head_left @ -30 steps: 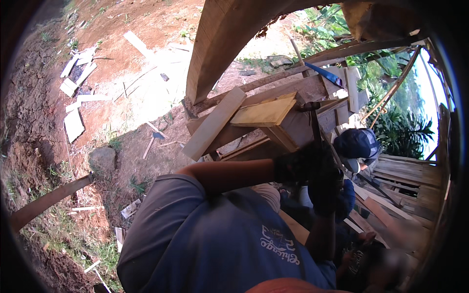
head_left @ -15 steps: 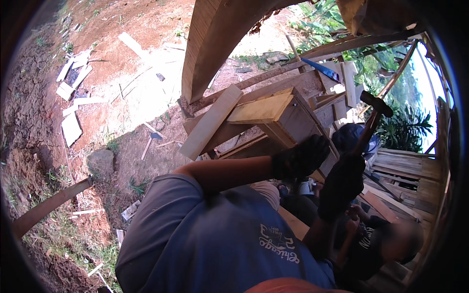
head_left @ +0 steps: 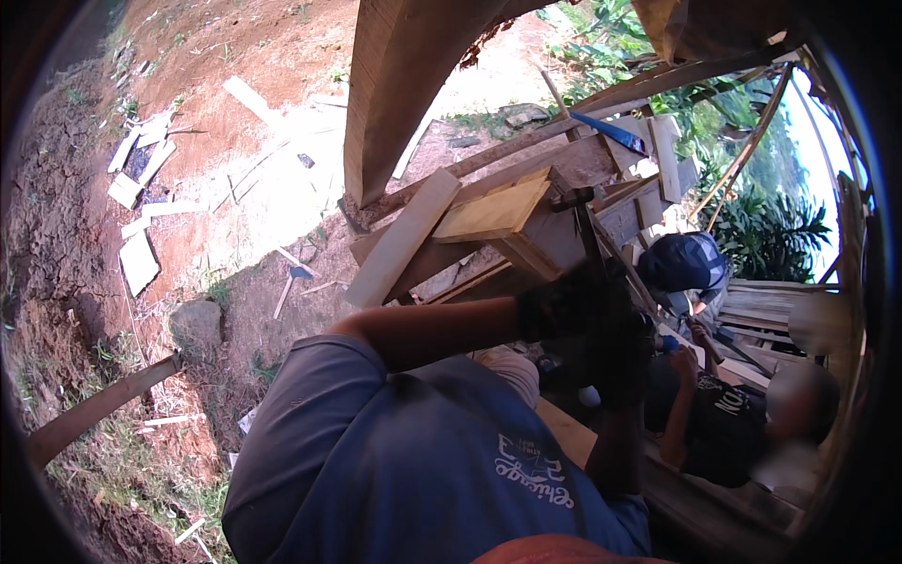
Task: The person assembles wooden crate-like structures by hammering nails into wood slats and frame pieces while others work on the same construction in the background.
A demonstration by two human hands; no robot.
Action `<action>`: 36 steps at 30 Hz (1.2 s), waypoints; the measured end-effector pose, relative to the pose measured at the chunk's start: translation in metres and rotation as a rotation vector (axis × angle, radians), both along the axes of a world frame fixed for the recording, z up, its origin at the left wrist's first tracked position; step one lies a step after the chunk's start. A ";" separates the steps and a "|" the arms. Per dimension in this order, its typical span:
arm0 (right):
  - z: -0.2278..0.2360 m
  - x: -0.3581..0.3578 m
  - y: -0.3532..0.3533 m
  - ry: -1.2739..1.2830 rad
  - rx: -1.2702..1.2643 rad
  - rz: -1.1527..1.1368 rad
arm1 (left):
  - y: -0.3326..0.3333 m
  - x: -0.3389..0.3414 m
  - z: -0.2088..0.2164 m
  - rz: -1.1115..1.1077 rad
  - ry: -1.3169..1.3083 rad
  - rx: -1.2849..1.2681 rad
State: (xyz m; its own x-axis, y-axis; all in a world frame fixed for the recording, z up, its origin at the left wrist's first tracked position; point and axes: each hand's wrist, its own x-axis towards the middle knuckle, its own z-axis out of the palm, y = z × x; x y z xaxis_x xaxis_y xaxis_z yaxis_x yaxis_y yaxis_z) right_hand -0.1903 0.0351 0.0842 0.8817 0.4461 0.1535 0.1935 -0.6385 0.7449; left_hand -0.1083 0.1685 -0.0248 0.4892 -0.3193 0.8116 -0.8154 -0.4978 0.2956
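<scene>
A wooden box (head_left: 552, 228) of pale boards rests on the planks in front of me. In my black-gloved right hand (head_left: 618, 352) is a hammer (head_left: 589, 233), gripped by its handle. The hammer's head is down by the top edge of the box, seen against its side; whether it touches I cannot tell. My left hand (head_left: 554, 308), gloved in black too, is curled against the near end of the box, partly merging with the dark right glove. What its fingers hold is hidden.
A loose board (head_left: 404, 238) leans left of the box. A thick beam (head_left: 385, 103) hangs close overhead. A blue-handled saw (head_left: 611, 132) lies on the far planks. One co-worker (head_left: 719, 414) sits to the right; another in a dark cap (head_left: 684, 261) bends beyond. An axe-like tool (head_left: 293, 274) lies on the ground.
The hammer has swung down and left from its raised position to the box, my right hand moving left with it. My left hand stays by the box. The seated co-worker has shifted.
</scene>
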 end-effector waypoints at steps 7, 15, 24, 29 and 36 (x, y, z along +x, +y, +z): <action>-0.013 -0.003 -0.015 -0.145 -0.068 -0.081 | 0.007 -0.001 0.015 0.084 -0.047 -0.007; 0.054 0.029 0.025 0.005 0.431 0.045 | -0.004 0.002 0.008 0.149 0.034 0.096; 0.058 0.030 0.027 0.052 0.415 0.094 | -0.022 0.004 -0.016 -0.121 0.269 -0.039; 0.008 0.014 0.028 -0.039 0.257 0.027 | 0.006 0.009 0.021 0.077 -0.108 -0.098; 0.011 0.012 -0.010 -0.116 0.239 -0.077 | -0.007 0.012 -0.005 0.016 0.024 -0.014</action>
